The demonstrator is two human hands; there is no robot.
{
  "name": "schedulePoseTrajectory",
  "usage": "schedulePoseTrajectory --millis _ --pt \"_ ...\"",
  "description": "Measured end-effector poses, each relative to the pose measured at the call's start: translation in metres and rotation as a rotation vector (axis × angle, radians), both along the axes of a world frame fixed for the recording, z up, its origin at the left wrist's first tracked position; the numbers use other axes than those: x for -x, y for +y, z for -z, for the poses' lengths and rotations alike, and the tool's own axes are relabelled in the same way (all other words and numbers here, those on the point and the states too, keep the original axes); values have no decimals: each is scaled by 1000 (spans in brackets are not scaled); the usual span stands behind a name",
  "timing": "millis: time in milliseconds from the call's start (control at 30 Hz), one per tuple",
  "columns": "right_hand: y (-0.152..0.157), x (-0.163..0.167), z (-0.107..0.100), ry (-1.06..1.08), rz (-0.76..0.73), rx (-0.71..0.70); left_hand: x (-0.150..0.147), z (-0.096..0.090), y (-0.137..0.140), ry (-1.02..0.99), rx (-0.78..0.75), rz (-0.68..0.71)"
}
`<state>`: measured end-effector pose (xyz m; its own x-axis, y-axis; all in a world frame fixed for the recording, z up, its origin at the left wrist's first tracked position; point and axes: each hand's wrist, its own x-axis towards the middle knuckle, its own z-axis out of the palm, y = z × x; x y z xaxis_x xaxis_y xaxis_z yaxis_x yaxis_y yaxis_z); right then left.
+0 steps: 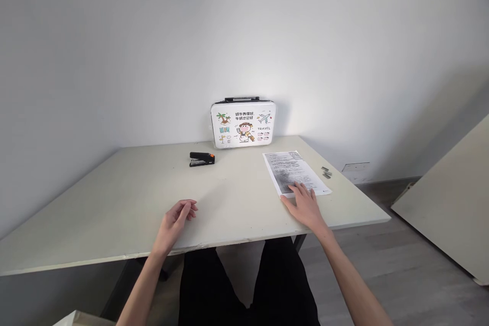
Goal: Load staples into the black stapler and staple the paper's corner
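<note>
My right hand (302, 205) lies open on the near edge of a printed sheet of paper (290, 170), its fingers spread over the lower lines of text. Near the front of the table, my left hand (179, 218) rests loosely closed, thumb against the curled fingers, with nothing seen in it. A black stapler (202, 159) with an orange mark lies beyond my left hand, apart from it. To the right of the paper are several small strips of staples (326, 173).
A white case (243, 135) with cartoon prints and a black handle stands upright at the back of the table (126, 193), near the wall. My black-trousered legs are under the front edge. A white panel (451, 204) stands at the right, off the table.
</note>
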<state>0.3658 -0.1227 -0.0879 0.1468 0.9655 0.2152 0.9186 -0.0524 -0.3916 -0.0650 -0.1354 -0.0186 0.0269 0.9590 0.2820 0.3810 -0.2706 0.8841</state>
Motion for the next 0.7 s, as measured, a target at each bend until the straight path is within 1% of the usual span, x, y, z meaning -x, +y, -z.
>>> schedulePoseTrajectory --millis 433,700 --pt "1 -2 -1 27 -1 -16 -2 -5 -1 35 -9 -13" --pt "0 -1 -6 24 0 11 -3 -4 0 28 3 -19"
